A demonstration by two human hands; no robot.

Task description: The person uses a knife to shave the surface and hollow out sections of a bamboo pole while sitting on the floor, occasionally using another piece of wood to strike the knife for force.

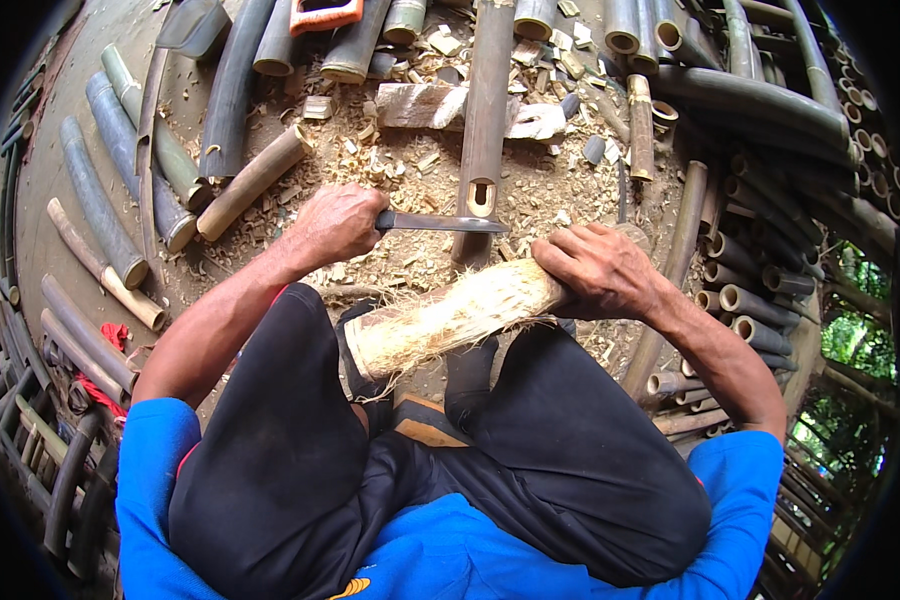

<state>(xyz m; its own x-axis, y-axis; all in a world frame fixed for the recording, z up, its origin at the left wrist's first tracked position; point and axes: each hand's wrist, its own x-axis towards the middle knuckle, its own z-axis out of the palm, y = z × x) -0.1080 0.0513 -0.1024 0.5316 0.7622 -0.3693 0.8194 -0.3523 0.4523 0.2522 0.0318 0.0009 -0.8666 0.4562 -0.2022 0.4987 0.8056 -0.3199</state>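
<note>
My left hand (340, 222) is closed around the handle of a knife (438, 222), its blade pointing right. The blade passes in front of a long bamboo pole (486, 110) with a cut slot; I cannot tell if they touch. My right hand (602, 265) grips the far right end of a thick bamboo piece (455, 312). Its surface is pale, scraped and frayed with loose fibres. That piece lies at a slant above my knees, its lower left end near my left knee. The knife blade is apart from it, on its far side.
Wood chips (370, 165) litter the ground around the pole. A pale wooden block (420, 105) lies beside the pole. Cut bamboo lengths (255, 185) lie to the left, with a saw's orange handle (325, 14) at the top. Bamboo stacks (755, 305) stand on the right.
</note>
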